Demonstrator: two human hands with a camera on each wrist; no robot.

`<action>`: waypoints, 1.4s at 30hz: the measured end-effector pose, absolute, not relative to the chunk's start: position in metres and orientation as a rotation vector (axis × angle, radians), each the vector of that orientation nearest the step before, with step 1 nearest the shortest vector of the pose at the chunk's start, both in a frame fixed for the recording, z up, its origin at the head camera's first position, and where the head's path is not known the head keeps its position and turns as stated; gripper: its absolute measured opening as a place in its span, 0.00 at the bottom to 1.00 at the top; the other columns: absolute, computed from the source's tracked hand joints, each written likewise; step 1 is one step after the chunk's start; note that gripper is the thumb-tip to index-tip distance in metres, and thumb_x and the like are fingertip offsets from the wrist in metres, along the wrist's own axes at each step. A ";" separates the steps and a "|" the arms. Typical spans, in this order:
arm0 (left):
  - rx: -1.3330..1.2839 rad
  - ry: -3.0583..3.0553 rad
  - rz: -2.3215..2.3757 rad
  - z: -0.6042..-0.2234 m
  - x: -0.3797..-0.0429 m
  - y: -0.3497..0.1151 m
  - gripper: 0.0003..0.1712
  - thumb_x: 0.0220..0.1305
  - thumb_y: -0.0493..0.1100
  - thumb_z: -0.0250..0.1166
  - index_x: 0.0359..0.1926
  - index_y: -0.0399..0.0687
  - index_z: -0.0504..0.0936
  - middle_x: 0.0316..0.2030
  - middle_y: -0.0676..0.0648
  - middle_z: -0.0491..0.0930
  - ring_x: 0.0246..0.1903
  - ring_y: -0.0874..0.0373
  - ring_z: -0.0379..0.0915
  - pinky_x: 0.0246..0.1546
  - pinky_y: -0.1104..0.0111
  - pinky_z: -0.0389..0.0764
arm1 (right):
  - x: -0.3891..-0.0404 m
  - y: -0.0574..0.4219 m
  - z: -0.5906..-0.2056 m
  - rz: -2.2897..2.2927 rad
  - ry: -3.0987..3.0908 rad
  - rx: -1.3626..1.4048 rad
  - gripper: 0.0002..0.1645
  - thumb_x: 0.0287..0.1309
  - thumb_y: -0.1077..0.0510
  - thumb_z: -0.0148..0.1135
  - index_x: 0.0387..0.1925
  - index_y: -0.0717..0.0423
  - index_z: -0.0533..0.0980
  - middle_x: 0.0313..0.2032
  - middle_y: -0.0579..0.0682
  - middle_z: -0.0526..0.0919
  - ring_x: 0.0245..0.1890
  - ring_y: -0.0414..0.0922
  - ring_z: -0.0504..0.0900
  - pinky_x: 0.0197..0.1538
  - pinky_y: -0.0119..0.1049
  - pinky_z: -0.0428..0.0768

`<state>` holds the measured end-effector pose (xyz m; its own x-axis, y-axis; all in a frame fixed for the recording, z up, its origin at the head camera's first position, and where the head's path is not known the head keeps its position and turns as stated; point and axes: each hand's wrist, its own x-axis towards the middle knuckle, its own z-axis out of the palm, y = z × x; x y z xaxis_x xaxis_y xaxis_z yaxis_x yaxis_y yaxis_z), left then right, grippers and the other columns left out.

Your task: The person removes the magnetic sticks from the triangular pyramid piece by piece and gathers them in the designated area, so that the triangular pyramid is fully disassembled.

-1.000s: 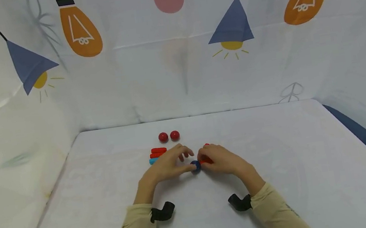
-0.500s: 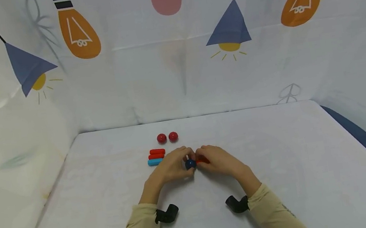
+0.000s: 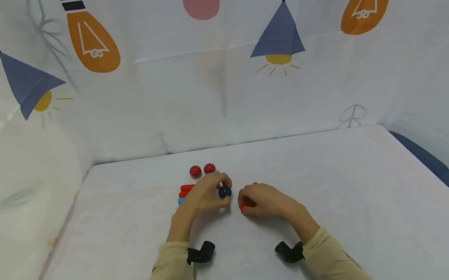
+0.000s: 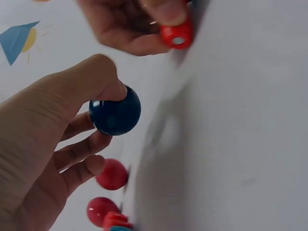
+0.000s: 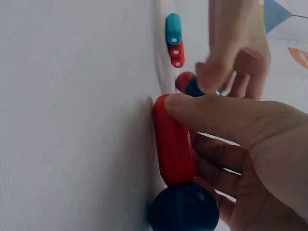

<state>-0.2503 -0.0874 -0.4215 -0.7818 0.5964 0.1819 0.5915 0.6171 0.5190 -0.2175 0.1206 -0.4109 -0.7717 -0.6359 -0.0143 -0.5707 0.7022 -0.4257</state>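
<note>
White backdrop [image 3: 158, 106] with printed lamps and bulbs stands behind a white table [image 3: 349, 218]. We locate the red bar [image 5: 174, 142] near the middle of the table, in the right hand [image 3: 266, 201]. The right hand pinches it, thumb on one side and fingers on the other. We see its long axis run from a free end, which points towards the left hand [image 3: 206, 196], to a far end touching the second dark blue ball [image 5: 184, 207]. In the right wrist view, the axis leans slightly off vertical. We note a smooth, bright red body with bevelled ends; the left wrist view shows a pale round spot on the free end face.

The left hand pinches a dark blue ball [image 4: 115, 111] between thumb and fingertips, apart from the bar. We find this ball glossy and round, with no long axis to report. Beyond the left hand, we identify two red balls [image 3: 195, 172] side by side. Partly hidden by that hand, two red rods [image 3: 187, 187] and a blue rod [image 3: 181, 201] lie parallel, running left to right.
</note>
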 end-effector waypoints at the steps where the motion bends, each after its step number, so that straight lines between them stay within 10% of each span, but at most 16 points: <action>1: 1.019 2.848 0.902 -0.419 -0.255 -0.089 0.14 0.49 0.38 0.67 0.38 0.54 0.76 0.34 0.56 0.74 0.38 0.62 0.70 0.42 0.70 0.75 | -0.217 0.120 -0.412 -0.597 2.739 -0.992 0.05 0.56 0.56 0.65 0.34 0.49 0.77 0.30 0.40 0.76 0.31 0.37 0.71 0.40 0.32 0.71; 15: 0.949 3.072 0.770 -0.416 -0.296 -0.092 0.16 0.58 0.41 0.67 0.48 0.51 0.77 0.42 0.49 0.79 0.31 0.58 0.72 0.53 0.53 0.65 | -0.209 0.098 -0.418 -0.674 2.654 -1.125 0.04 0.58 0.56 0.64 0.35 0.47 0.77 0.32 0.39 0.76 0.33 0.35 0.70 0.53 0.37 0.72; 30: 0.853 3.033 0.704 -0.424 -0.304 -0.094 0.20 0.59 0.43 0.66 0.53 0.52 0.76 0.51 0.48 0.78 0.41 0.53 0.74 0.61 0.46 0.59 | -0.200 0.105 -0.390 -0.656 2.630 -0.868 0.10 0.63 0.51 0.56 0.44 0.47 0.77 0.19 0.39 0.72 0.23 0.36 0.71 0.30 0.29 0.69; 42: 1.113 2.683 0.867 -0.426 -0.260 -0.070 0.18 0.62 0.43 0.63 0.53 0.50 0.77 0.52 0.52 0.77 0.55 0.56 0.69 0.57 0.62 0.74 | -0.198 0.109 -0.383 -0.575 2.544 -0.780 0.10 0.63 0.50 0.57 0.40 0.51 0.77 0.20 0.41 0.71 0.22 0.38 0.68 0.27 0.29 0.66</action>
